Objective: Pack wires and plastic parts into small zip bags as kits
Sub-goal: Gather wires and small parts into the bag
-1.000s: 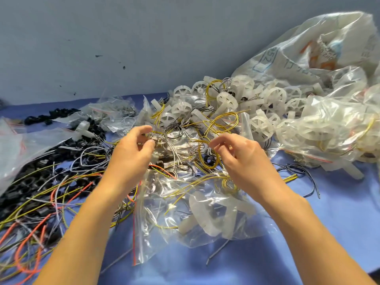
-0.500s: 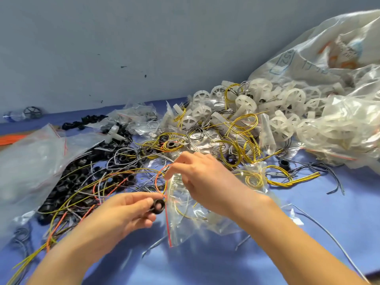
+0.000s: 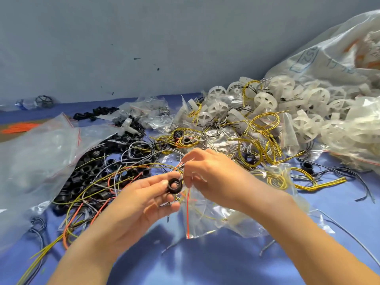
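Fingers of the left hand (image 3: 139, 200) clamped on a black plastic ring (image 3: 175, 186) just beside the mouth of a small zip bag (image 3: 205, 214), itself pinched by right hand (image 3: 216, 177) fingers above the surface (image 3: 205, 264); a sagging mouth could spill the ring into loose wires (image 3: 102, 182).

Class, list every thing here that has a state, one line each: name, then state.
left hand, pinching a black ring
right hand, gripping the small zip bag
black ring, held beside the bag, not yet inside
small zip bag, holding wires; mouth state unclear
large clear bag, lying slack at left
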`<state>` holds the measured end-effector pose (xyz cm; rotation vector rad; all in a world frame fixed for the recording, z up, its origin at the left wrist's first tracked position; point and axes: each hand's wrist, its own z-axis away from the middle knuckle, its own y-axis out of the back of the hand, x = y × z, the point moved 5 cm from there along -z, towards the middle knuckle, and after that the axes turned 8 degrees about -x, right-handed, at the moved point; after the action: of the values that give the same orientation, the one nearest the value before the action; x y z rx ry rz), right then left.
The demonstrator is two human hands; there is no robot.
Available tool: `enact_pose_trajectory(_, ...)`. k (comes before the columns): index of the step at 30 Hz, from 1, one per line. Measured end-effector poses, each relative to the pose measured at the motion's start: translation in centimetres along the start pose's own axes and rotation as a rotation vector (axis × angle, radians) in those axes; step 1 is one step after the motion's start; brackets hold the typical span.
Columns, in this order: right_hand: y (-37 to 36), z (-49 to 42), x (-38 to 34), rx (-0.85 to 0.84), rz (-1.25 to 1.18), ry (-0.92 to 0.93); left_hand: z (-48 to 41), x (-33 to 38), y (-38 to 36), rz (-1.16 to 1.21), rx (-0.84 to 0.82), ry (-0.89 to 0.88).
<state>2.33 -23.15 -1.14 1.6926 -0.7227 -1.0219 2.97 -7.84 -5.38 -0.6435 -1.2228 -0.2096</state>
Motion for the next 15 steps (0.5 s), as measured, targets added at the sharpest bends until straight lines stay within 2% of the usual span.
enact_pose_trajectory(4,1.2,0.1,0.9,0.104,-0.149,0.023,-0.9,0.3,-0.9,0.036,0.047,-0.092)
enact_pose_trajectory(7,1.5,0.2,0.8,0.163,-0.23,0.038,-1.0,0.2,-2.3,-0.076,-0.047,-0.1)
enact_pose_trajectory(11,1.5,0.3,0.3,0.161,-0.258,0.066,-1.0,-0.9,-3.5,-0.375,-0.187,-0.044)
enact_pose_trajectory(15,0.9,0.4,-0.6,0.122,-0.282,0.066,-1.1,-0.8,-4.3,-0.707,-0.263,-0.091)
